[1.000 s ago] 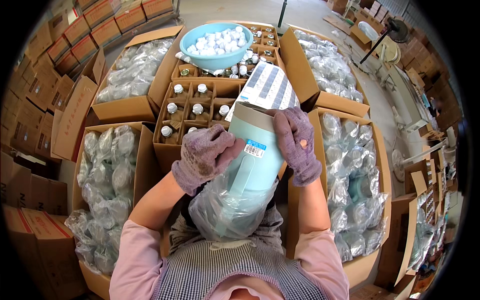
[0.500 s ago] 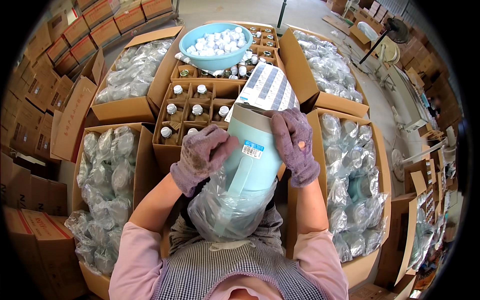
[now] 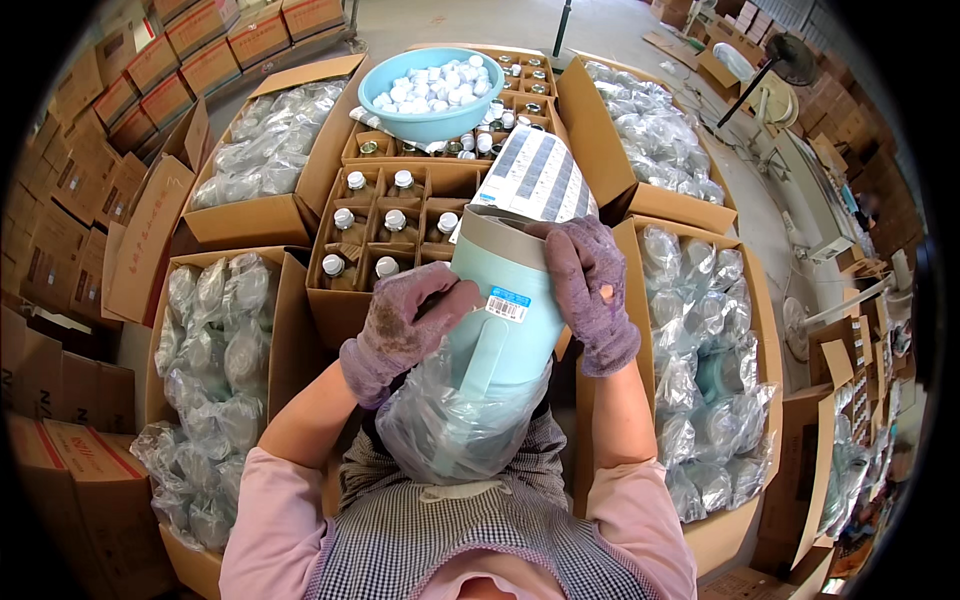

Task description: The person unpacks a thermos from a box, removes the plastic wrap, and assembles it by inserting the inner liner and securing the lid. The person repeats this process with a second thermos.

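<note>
A light blue jug [image 3: 528, 345] with a grey band at its top and a handle stands tilted over my lap. Crumpled clear plastic bag [image 3: 445, 430] wraps its lower part. My right hand [image 3: 588, 290], in a worn purple glove with a small hole, grips the jug at its upper right side and rim. Beside the jug's left side, my gloved left hand [image 3: 405, 325] has thumb and fingers pinched together near a blue-and-white barcode sticker [image 3: 507, 304]. Whatever those fingertips hold is too small or hidden to make out.
Ahead stands a divided carton [image 3: 325, 225] of white-capped bottles, with a printed sheet [image 3: 533, 180] on it. A blue basin [image 3: 432, 120] of white caps sits farther back. Open cartons of plastic-wrapped items flank me, left [image 3: 215, 350] and right [image 3: 700, 350]. A fan [image 3: 790, 60] stands far right.
My left hand has shifted slightly down, its fingertips a little nearer the sticker. The right hand keeps its grip, and the jug has hardly moved.
</note>
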A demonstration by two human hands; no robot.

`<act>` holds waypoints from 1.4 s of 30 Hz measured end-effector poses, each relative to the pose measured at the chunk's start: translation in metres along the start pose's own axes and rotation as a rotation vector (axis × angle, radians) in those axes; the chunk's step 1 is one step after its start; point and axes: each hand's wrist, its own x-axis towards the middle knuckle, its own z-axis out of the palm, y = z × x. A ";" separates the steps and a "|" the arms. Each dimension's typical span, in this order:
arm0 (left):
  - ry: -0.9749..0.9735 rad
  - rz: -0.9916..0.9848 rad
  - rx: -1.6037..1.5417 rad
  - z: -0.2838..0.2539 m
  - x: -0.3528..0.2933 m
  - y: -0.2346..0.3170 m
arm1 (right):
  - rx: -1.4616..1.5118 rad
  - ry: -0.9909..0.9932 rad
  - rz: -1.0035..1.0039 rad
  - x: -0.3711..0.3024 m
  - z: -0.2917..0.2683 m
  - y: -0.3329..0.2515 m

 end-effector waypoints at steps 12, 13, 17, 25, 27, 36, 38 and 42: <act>0.121 0.089 0.138 0.002 -0.007 0.006 | -0.039 0.026 -0.027 0.002 0.001 0.000; 0.114 0.081 0.132 0.000 -0.008 0.003 | -0.036 0.023 -0.002 0.000 -0.001 0.000; 0.114 0.051 0.170 0.004 -0.009 -0.003 | -0.045 0.022 -0.017 0.000 0.007 0.002; 0.113 0.062 0.113 0.008 -0.003 0.010 | -0.048 -0.002 -0.032 -0.002 0.005 0.006; 0.064 0.107 0.098 0.008 -0.004 0.022 | -0.037 -0.006 -0.031 -0.001 0.006 0.004; 0.134 0.021 0.137 0.004 -0.007 -0.002 | -0.014 0.024 -0.017 0.000 0.005 0.003; 0.139 0.008 0.156 0.007 -0.007 -0.002 | -0.016 0.023 -0.025 0.000 0.004 0.003; 0.133 0.006 0.163 0.006 -0.007 0.001 | -0.040 0.029 -0.034 -0.002 0.005 0.004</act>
